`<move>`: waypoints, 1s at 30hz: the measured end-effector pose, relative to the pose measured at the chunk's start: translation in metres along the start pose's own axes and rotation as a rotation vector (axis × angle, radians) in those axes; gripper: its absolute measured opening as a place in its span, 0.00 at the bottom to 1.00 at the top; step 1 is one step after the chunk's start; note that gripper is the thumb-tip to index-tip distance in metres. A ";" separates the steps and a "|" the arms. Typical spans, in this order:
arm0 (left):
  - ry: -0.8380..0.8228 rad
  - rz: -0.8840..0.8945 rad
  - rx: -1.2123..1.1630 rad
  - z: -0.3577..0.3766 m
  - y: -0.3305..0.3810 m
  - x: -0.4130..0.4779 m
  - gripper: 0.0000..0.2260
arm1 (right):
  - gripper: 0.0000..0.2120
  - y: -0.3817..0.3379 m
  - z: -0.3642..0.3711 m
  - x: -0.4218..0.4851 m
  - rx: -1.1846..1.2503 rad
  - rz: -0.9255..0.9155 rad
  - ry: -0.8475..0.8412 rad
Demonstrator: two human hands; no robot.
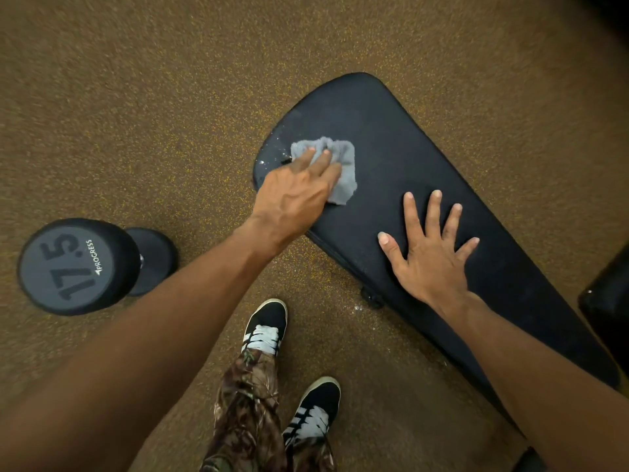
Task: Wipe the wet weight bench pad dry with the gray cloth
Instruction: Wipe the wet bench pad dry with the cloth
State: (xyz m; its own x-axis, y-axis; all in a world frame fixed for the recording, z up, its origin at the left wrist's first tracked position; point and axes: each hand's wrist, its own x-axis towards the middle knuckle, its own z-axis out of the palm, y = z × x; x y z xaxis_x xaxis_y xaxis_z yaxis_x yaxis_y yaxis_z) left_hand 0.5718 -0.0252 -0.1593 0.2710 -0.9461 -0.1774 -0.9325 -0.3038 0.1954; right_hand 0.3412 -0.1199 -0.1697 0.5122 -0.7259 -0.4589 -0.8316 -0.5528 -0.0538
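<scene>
Pressing the cloth [342, 165] onto the pad [391, 124] with the left hand [292, 195], fingers straight and close together, laid on top of the fabric, not curled round it. Crumpled gray, spreading past the fingertips and to their right, near the pad's rounded end. Just left of those fingers, scattered droplets [278, 144] on black vinyl. Bracing with the right hand [432, 260], flat on the pad, fingers spread wide, holding nothing, apart from the cloth. Far left of both, on speckled floor [170, 97], a dumbbell [78, 267] marked 17.5. Below the wrists, black shoes [267, 321].
</scene>
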 end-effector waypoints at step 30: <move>0.016 -0.033 0.022 0.003 -0.006 -0.026 0.21 | 0.36 0.000 0.000 -0.001 0.004 -0.007 0.009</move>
State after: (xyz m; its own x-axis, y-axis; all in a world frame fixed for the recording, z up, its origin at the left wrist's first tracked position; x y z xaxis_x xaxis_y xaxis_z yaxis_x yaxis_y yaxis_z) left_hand 0.5694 0.0018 -0.1587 0.3052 -0.9374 -0.1678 -0.9280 -0.3323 0.1685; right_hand 0.3405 -0.1190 -0.1689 0.5198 -0.7258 -0.4505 -0.8289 -0.5560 -0.0606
